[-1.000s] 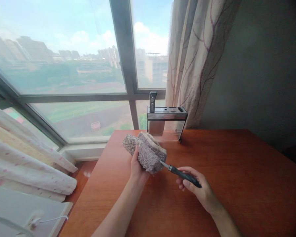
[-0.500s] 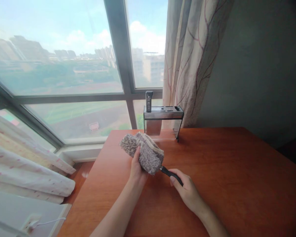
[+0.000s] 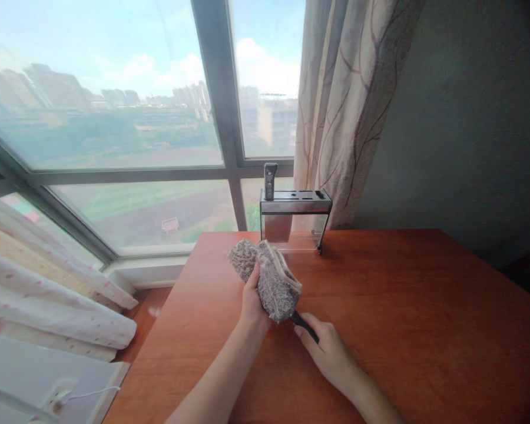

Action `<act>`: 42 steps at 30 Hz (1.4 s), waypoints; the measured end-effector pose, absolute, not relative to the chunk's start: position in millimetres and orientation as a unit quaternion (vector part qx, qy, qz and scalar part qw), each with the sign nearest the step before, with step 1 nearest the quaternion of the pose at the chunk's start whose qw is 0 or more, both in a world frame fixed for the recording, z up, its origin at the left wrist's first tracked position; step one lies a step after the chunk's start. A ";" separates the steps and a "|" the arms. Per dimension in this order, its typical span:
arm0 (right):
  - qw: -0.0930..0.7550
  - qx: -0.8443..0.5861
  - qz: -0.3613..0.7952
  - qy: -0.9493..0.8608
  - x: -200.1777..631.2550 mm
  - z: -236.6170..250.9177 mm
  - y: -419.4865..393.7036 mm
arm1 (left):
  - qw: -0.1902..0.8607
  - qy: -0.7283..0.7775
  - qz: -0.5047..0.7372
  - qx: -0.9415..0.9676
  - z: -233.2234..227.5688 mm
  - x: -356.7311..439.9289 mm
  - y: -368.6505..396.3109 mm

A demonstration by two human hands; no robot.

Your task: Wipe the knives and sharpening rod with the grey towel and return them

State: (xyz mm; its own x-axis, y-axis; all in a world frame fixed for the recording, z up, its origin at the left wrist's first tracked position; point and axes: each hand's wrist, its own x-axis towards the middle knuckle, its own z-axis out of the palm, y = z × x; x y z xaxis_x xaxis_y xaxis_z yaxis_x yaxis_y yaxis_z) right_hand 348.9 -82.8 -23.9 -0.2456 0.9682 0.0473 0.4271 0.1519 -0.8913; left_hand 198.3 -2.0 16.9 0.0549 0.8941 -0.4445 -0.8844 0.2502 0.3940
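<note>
My left hand grips a folded grey-brown cloth above the wooden table. The cloth is wrapped around the front part of a tool, which is hidden inside it. My right hand holds the tool's black handle, which pokes out of the cloth's lower edge. What kind of blade the tool has cannot be seen.
A steel and clear knife rack stands at the table's far edge, with one dark handle sticking up from its left slot. A patterned curtain hangs behind it. Windows lie to the left, and a white device with a cable sits bottom left.
The tool has slid deeper into the cloth: a second ago a metal shaft and the full handle showed, now only a short piece of handle. My right hand moved in toward the cloth.
</note>
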 end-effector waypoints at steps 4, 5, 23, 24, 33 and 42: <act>0.343 -0.503 0.397 -0.686 350.2 -25.9 -82.5 | 0.712 0.295 0.637 0.023 16.0 184.0 8.9; 0.344 -0.499 0.399 -0.688 351.2 -25.8 -82.3 | 0.704 0.290 0.647 0.031 16.5 178.4 11.9; 0.344 -0.512 0.420 -0.666 366.2 -15.8 -83.4 | 0.639 0.266 0.719 0.063 19.6 128.2 34.3; 0.344 -0.517 0.417 -0.664 365.7 -16.7 -83.5 | 0.644 0.271 0.713 0.058 19.1 133.3 32.8; 0.360 -0.529 0.419 -0.644 358.8 -23.6 -83.4 | 0.738 0.333 0.582 0.075 5.4 194.4 -0.3; 0.392 -0.510 0.457 -0.614 360.4 -25.4 -83.7 | 0.765 0.296 0.554 0.144 3.7 205.1 -19.8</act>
